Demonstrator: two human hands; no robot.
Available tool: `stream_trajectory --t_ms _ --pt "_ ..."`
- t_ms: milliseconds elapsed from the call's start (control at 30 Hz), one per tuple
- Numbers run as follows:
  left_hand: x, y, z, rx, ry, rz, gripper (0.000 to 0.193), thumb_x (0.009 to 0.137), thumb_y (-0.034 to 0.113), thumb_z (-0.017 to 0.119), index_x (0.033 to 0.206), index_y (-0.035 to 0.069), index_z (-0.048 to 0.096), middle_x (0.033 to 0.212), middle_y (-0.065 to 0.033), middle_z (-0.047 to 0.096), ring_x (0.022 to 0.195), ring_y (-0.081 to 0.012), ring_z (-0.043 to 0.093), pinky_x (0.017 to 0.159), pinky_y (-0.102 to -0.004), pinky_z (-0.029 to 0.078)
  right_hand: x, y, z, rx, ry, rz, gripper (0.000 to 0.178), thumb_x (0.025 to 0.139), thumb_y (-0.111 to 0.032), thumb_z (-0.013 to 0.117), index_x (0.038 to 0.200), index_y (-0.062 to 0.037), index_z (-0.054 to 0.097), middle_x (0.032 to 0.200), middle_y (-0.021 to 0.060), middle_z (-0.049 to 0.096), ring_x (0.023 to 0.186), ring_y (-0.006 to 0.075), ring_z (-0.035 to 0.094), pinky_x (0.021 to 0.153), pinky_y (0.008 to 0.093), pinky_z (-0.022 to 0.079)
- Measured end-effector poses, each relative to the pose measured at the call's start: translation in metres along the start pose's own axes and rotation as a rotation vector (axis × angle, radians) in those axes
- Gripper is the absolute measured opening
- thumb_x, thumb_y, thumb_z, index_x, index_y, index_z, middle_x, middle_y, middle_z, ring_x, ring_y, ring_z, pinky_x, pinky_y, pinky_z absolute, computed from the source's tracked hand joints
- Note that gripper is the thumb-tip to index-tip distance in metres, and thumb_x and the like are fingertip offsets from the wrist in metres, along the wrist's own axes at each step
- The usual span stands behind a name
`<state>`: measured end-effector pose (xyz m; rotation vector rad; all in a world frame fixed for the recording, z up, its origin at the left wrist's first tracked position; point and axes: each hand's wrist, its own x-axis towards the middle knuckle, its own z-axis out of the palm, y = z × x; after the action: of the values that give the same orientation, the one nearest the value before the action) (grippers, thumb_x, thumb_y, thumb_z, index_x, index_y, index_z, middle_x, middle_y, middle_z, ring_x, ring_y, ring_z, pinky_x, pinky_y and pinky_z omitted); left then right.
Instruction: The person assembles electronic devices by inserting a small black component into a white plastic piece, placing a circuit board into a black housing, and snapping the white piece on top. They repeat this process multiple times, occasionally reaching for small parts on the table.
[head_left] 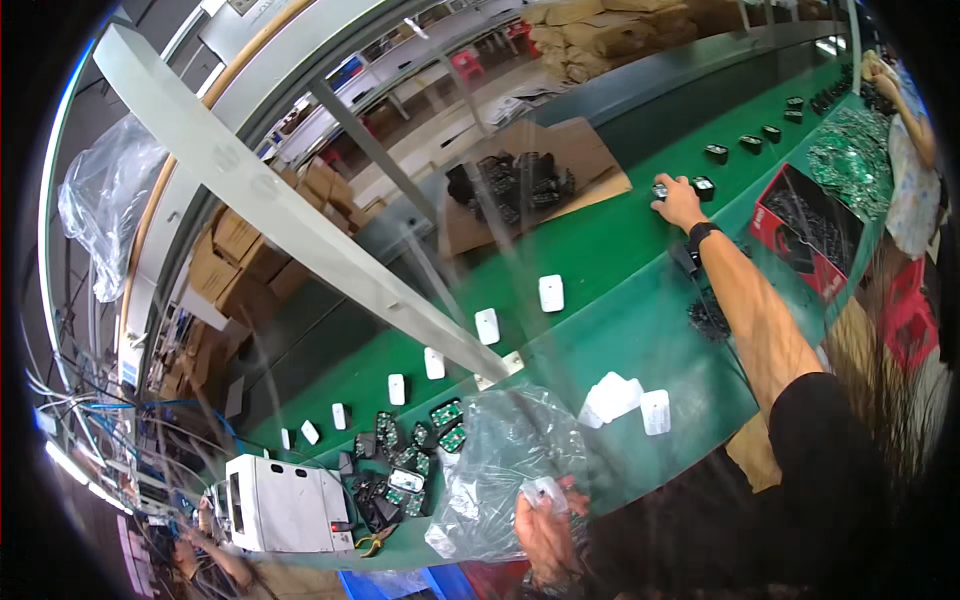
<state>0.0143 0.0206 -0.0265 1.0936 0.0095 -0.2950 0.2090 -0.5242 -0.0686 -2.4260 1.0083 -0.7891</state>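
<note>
Green conveyor belt [590, 250] runs across a workshop with stacked cardboard boxes [240, 250] behind it. Seen from the head camera, the right hand [678, 200] stretches far out over the belt, its fingers curled down onto a small black housing [660, 189]; another black housing [703, 185] lies just beside it. White plastic covers [487, 325] sit in a line along the belt. Near the lower edge, the left hand [545, 525] has its fingers pinched on a clear plastic bag [510, 450] resting on the tabletop [680, 340]. Green circuit boards [405, 465] lie beside the bag, next to a grey machine [285, 505].
</note>
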Motion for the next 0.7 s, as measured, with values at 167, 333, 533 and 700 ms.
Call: stream_trajectory --t_ms 167,333,533,700 --pt "-0.006 0.011 0.013 0.059 -0.012 -0.078 0.020 0.099 0.010 0.045 0.116 0.000 0.049 0.107 -0.0228 0.067 0.068 -0.0259 0.062 0.063 -0.0366 0.050 0.026 0.011 -0.013 0.118 0.011 -0.182 0.020 0.085 -0.014 0.064 0.104 -0.0082 0.067 0.095 0.0184 0.069 0.099 0.0375 0.065 0.086 0.0454 0.052" --pt "0.000 0.011 0.003 -0.017 0.043 -0.105 0.028 0.099 0.010 0.048 0.124 0.000 0.049 0.100 -0.0186 0.067 0.066 -0.0220 0.057 0.061 -0.0325 0.044 -0.077 -0.131 -0.079 0.734 -0.546 -0.457 0.017 0.090 -0.005 0.063 0.106 -0.0033 0.066 0.081 -0.0022 0.056 0.076 0.0069 0.051 0.069 0.0249 0.044" --pt "0.016 -0.014 0.033 -0.280 -0.403 -0.240 0.055 0.106 0.035 0.050 0.149 0.002 0.038 0.116 -0.0184 0.064 0.086 -0.0237 0.058 0.077 -0.0358 0.046 -0.270 -0.108 -0.211 1.032 -0.883 -0.195 0.054 0.081 0.001 0.077 0.126 -0.0067 0.048 0.108 0.0040 0.061 0.101 0.0110 0.060 0.090 0.0311 0.052" --pt "0.007 -0.028 0.037 -0.397 -0.330 -0.417 0.056 0.107 0.037 0.044 0.152 0.006 0.036 0.120 -0.0205 0.063 0.094 -0.0296 0.061 0.084 -0.0405 0.048 -0.349 -0.081 -0.201 1.103 -0.954 -0.072 0.046 0.082 -0.002 0.080 0.120 -0.0027 0.054 0.110 0.0057 0.063 0.104 0.0132 0.063 0.090 0.0306 0.053"
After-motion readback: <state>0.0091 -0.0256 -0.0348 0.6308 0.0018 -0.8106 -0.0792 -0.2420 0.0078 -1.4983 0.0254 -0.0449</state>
